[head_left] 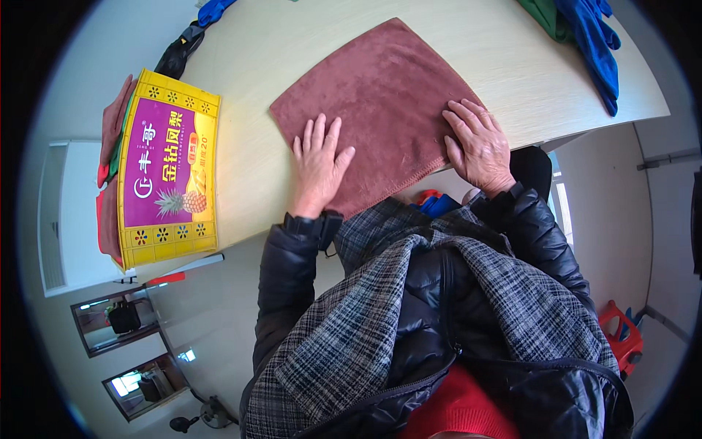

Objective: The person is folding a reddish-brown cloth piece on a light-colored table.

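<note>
A reddish-brown cloth (380,110) with a stitched edge lies spread nearly flat on the pale table, one corner pointing away from me. Its near edge hangs slightly over the table's front. My left hand (319,162) rests on the cloth's left side, fingers stretched out and the thumb apart. On the right side, my right hand (479,143) lies on the cloth near its edge, fingers extended and a little bent. Neither hand grips anything that I can see.
At the left of the pale table (248,146) stands a yellow and purple box (172,168) with a pineapple picture, folded cloths (111,175) showing behind its side. Blue cloth (592,44) and green cloth (545,18) lie at the far right. A red stool (620,336) stands on the floor.
</note>
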`<action>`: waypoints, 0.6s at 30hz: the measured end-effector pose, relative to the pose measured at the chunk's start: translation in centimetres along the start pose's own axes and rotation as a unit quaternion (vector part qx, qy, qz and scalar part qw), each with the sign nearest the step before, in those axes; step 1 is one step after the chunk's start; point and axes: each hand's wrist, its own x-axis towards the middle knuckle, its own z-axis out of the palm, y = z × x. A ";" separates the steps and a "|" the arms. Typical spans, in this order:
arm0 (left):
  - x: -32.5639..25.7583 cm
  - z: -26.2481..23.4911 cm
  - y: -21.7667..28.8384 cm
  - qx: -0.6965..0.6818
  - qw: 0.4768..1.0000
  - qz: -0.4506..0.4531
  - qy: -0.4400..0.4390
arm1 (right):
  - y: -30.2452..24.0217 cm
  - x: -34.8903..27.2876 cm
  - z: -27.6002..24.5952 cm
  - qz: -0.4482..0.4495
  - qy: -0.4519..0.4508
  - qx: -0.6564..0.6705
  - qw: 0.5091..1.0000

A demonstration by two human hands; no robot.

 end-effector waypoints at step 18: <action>-8.5 1.6 6.1 0.088 0.978 0.114 0.154 | 0.3 -1.0 -0.5 0.001 -0.003 0.003 1.000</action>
